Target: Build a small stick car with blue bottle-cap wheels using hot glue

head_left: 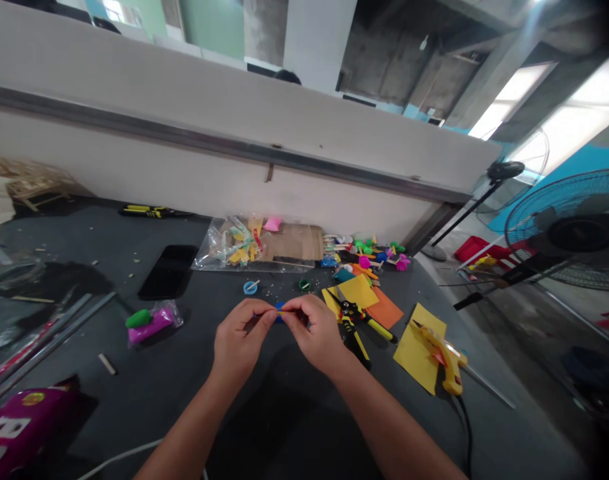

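Note:
My left hand (pixel 243 331) and my right hand (pixel 314 329) meet over the dark table, thumbs and forefingers pinched together. Between the fingertips is a small blue piece (pixel 280 309), mostly covered by the fingers, so its exact kind cannot be made out. Just beyond the hands lie a light-blue ring-shaped cap (pixel 250 287) with a short stick across it and a dark green cap (pixel 304 285). Close to my right hand, black-and-yellow pliers (pixel 353 313) rest on yellow and orange sheets (pixel 388 308).
A yellow glue gun (pixel 450 367) lies on a yellow sheet at right, its cord running forward. At left are a black phone (pixel 168 272), wrapped purple clay (pixel 157 325) and metal rods (pixel 59 340). A plastic bag (pixel 229 247) and colourful small pieces (pixel 374 253) lie along the white partition (pixel 184 170).

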`<state>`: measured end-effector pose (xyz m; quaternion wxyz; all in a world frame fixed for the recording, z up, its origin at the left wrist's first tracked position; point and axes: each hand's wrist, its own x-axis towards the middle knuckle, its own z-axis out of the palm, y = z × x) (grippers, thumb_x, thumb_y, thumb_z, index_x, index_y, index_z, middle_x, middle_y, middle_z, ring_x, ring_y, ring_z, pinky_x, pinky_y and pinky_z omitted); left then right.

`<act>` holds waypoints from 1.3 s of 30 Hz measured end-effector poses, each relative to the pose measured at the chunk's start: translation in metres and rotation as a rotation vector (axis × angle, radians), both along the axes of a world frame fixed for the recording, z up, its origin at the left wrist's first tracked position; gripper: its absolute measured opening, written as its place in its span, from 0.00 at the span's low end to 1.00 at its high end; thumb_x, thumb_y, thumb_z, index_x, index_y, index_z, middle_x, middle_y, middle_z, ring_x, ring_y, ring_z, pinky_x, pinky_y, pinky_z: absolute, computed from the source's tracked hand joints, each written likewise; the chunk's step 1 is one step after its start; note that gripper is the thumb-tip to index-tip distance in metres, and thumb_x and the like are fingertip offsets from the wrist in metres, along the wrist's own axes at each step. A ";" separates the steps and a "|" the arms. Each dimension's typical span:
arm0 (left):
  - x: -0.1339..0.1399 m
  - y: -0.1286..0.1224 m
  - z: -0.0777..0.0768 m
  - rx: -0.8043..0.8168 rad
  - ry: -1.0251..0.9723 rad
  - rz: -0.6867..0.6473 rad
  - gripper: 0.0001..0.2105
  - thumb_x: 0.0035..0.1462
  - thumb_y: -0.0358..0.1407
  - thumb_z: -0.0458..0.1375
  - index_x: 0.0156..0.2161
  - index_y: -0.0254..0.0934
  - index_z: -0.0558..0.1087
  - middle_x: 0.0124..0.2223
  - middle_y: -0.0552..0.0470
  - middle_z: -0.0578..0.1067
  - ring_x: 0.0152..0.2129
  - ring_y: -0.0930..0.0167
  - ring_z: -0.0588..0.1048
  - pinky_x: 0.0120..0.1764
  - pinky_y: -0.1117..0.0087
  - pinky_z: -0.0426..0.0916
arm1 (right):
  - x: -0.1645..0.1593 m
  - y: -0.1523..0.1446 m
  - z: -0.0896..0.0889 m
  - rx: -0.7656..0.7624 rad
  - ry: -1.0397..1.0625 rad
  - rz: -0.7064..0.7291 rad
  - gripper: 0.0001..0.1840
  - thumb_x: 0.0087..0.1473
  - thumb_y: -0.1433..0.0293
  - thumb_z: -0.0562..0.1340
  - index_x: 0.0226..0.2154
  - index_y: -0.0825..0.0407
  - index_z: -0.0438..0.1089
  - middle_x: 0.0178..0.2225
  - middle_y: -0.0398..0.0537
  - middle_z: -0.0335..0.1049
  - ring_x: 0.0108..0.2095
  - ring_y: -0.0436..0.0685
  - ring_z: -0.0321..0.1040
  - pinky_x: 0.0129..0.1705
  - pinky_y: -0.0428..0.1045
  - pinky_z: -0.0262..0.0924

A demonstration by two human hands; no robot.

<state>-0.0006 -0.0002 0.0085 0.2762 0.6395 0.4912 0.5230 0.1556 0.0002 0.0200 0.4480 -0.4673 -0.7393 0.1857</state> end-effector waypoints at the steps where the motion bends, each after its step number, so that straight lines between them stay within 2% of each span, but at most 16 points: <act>1: 0.000 0.000 -0.001 -0.003 0.007 0.003 0.07 0.55 0.37 0.57 0.30 0.38 0.74 0.30 0.54 0.74 0.28 0.74 0.72 0.32 0.74 0.66 | 0.000 0.000 0.000 0.017 -0.013 0.005 0.05 0.55 0.67 0.60 0.34 0.50 0.70 0.31 0.46 0.71 0.34 0.54 0.67 0.37 0.48 0.61; 5: 0.001 0.000 -0.003 -0.007 0.040 -0.004 0.08 0.55 0.38 0.56 0.29 0.38 0.73 0.30 0.54 0.74 0.27 0.73 0.72 0.32 0.74 0.65 | 0.000 0.000 -0.002 0.054 -0.082 0.013 0.05 0.56 0.68 0.59 0.32 0.50 0.70 0.29 0.46 0.71 0.34 0.54 0.66 0.38 0.49 0.60; 11: 0.002 0.002 -0.005 0.011 0.076 -0.018 0.07 0.57 0.38 0.55 0.33 0.39 0.73 0.34 0.52 0.75 0.32 0.72 0.73 0.35 0.73 0.66 | 0.000 0.002 -0.004 -0.003 -0.040 -0.005 0.05 0.57 0.68 0.59 0.31 0.50 0.71 0.29 0.45 0.72 0.33 0.54 0.67 0.37 0.48 0.60; 19: 0.000 0.000 -0.003 -0.045 0.121 0.075 0.10 0.58 0.39 0.53 0.29 0.38 0.72 0.28 0.54 0.73 0.26 0.73 0.71 0.30 0.74 0.64 | -0.001 0.001 -0.005 0.017 -0.048 -0.018 0.05 0.55 0.66 0.61 0.31 0.49 0.71 0.29 0.46 0.71 0.33 0.54 0.67 0.37 0.49 0.60; 28: 0.000 0.002 -0.006 -0.011 0.079 0.016 0.09 0.57 0.39 0.54 0.32 0.38 0.73 0.32 0.53 0.75 0.30 0.72 0.73 0.33 0.73 0.66 | 0.001 0.002 -0.002 -0.036 -0.007 -0.014 0.07 0.57 0.67 0.59 0.29 0.50 0.71 0.27 0.44 0.70 0.31 0.53 0.67 0.35 0.47 0.59; 32: -0.002 0.004 -0.005 -0.033 0.097 0.083 0.10 0.57 0.39 0.53 0.29 0.38 0.73 0.28 0.53 0.74 0.27 0.72 0.72 0.31 0.73 0.64 | 0.001 0.003 -0.002 -0.066 0.006 0.016 0.07 0.57 0.65 0.59 0.34 0.49 0.72 0.31 0.46 0.72 0.32 0.53 0.67 0.34 0.47 0.60; 35: -0.001 0.003 -0.004 -0.054 0.099 0.088 0.10 0.56 0.39 0.53 0.29 0.38 0.73 0.28 0.54 0.74 0.26 0.72 0.72 0.30 0.73 0.64 | 0.001 0.003 -0.004 -0.037 -0.024 0.003 0.07 0.53 0.64 0.63 0.36 0.49 0.72 0.32 0.46 0.72 0.34 0.54 0.67 0.35 0.48 0.61; 39: 0.001 0.002 -0.004 -0.100 0.079 0.049 0.11 0.56 0.41 0.54 0.28 0.38 0.73 0.27 0.54 0.75 0.26 0.72 0.73 0.31 0.74 0.65 | 0.001 0.003 -0.004 0.012 -0.078 0.019 0.05 0.56 0.68 0.60 0.31 0.48 0.72 0.30 0.46 0.72 0.35 0.55 0.67 0.39 0.49 0.60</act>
